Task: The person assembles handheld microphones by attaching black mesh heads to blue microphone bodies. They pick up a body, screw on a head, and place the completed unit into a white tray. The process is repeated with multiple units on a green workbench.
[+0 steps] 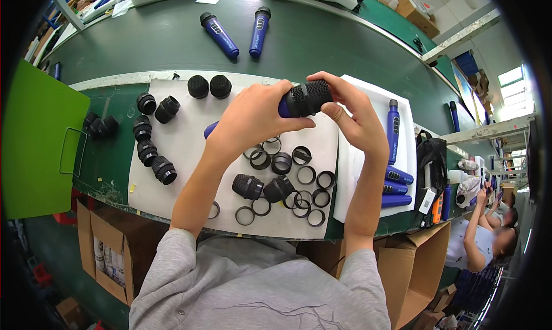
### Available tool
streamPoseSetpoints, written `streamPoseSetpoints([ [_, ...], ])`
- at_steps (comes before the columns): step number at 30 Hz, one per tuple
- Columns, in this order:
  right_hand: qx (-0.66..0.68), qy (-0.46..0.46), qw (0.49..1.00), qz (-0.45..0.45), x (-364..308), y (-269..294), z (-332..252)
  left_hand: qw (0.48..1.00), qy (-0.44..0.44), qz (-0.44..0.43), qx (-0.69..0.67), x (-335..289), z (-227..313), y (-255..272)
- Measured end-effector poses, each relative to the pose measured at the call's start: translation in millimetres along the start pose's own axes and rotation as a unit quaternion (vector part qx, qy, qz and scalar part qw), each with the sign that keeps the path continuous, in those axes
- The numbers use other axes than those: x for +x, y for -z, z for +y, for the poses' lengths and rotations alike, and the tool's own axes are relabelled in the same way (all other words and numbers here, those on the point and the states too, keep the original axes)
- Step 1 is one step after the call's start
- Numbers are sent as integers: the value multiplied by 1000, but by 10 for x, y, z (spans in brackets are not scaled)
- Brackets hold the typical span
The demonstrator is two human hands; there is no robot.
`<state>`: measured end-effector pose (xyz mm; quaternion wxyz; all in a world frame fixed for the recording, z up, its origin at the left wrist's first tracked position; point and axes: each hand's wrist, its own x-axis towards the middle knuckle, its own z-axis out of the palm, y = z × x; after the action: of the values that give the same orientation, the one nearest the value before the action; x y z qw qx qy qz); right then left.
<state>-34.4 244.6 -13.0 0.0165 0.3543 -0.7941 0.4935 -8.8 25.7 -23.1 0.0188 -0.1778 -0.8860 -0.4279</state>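
Observation:
A blue handheld microphone with a black mesh head lies slantwise between my hands, above the white work sheet. My left hand is wrapped round its blue body, whose tail end pokes out at the wrist. The fingers and thumb of my right hand close round the mesh head, which carries a dark ring. Below them, several loose black rings and two mesh heads lie on the sheet. More mesh heads form a curved row at the left, and two mesh heads stand upright behind my left hand.
Two blue microphones lie on the green conveyor belt ahead. A white foam tray at the right holds several microphones. Beside it is a black bag. A green bin stands left; cardboard boxes sit below. Other people work far right.

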Motion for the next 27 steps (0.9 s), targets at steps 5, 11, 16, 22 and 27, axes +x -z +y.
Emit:
streamPoseSetpoints([
  [5,0,-16,1000,-7,-6,3,23,1000,1,3,26,6,5,-11],
  [11,21,-39,999,-17,4,-23,45,997,15,12,76,2,17,-41],
  [16,17,-41,999,-7,14,-57,55,997,-7,12,80,4,-43,-45],
  [22,26,-52,998,5,16,-61,76,996,-13,22,86,3,-31,-75],
  [27,-12,-76,997,21,17,-80,63,993,-8,48,104,-4,-13,-115],
])
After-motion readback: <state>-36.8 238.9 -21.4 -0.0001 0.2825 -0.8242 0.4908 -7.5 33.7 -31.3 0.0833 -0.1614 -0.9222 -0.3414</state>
